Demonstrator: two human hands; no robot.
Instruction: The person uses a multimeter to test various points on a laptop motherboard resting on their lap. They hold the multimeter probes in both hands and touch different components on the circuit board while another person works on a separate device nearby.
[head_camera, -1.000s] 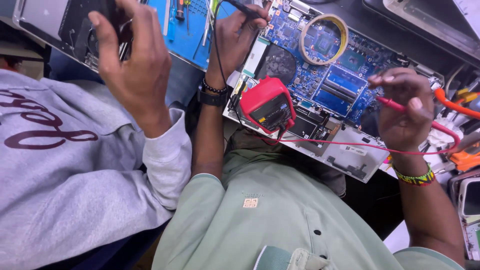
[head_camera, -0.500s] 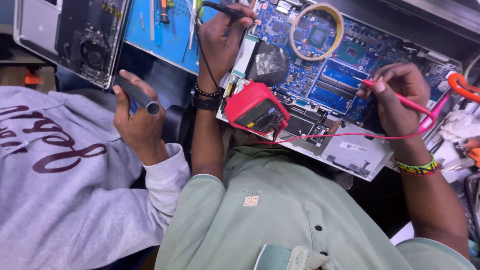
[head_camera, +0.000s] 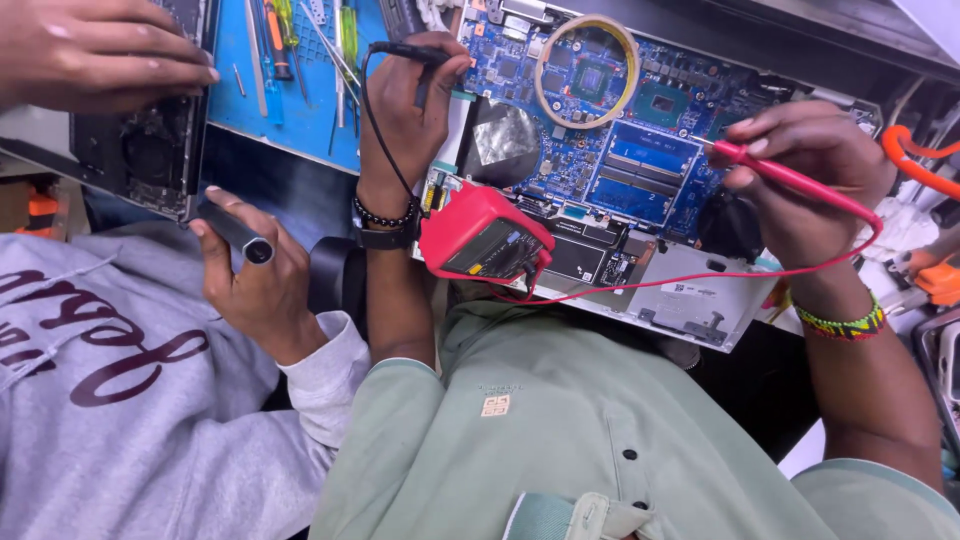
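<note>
The person's left hand (head_camera: 410, 95) is closed on a black probe (head_camera: 405, 52), pinched between thumb and fingertips, its tip at the left edge of the blue board (head_camera: 610, 150). A black lead runs from the probe down past the wrist, which wears a bead bracelet and a dark watch. The right hand (head_camera: 805, 175) grips a red probe (head_camera: 790, 178) like a pen, its point on the board just right of the memory slots. The red lead (head_camera: 700, 275) loops under that hand and runs left along the open laptop's pale case (head_camera: 690, 300) to the red meter (head_camera: 485, 240). The meter lies tilted at the board's lower left corner, just beside the left forearm (its screen is too dark to read). A tan ring of tape (head_camera: 587, 70) lies flat on the board around a chip, between the two hands and clear of both.

To the left sits a co-worker in a grey sweatshirt (head_camera: 120, 400). One co-worker hand (head_camera: 255, 275) holds a dark cylinder (head_camera: 235, 232) in a closed grip; the other (head_camera: 100, 50) rests fingers-down on a second opened laptop (head_camera: 150, 160). Beyond lies a blue mat (head_camera: 290, 110) with screwdrivers (head_camera: 275, 40) and tweezers. An orange cable (head_camera: 915, 160) curves at the far right.
</note>
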